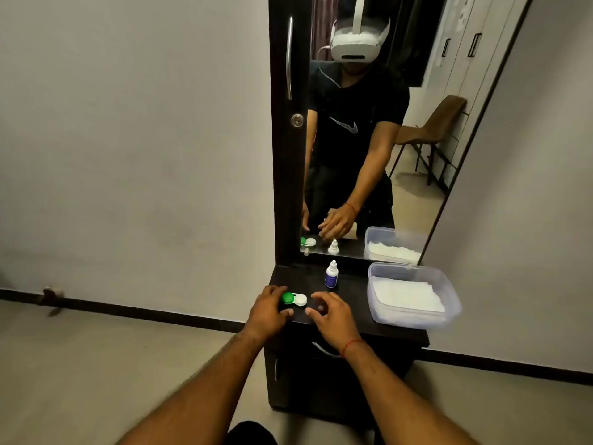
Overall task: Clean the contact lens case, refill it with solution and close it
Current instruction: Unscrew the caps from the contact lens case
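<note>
Green plastic is what the left fingers (278,290) are curled round. The left hand (268,308) has the green cap (287,297) end of the case (296,299) between thumb and fingertips. Looks to me like it's pinning the thing down so it won't skate about when a lid gets twisted. The right fingers (316,296) are loosely bent with a narrow gap between them. They're just beside the white cap (301,299) but not on it as far as I can see, and holding nothing I can make out (bit blurry there). My guess is the right hand (332,314) is about to go for that white cap, or for the bottle.

The case sits flat at the front left of the dark worktop (349,303), between the two hands. It's two round wells side by side, one lid green, one white. Both lids look on, so I'd say the cleaning hasn't properly got going. Can't tell if anything's inside.

Further out, the small white bottle (331,275) with the blue label stands upright just behind the right hand, cap on, handy for the refill. Off to the right is a clear tub (414,317) with white tissue (407,292) in it, presumably for wiping the case dry. Mirror (369,155) behind it all.
</note>
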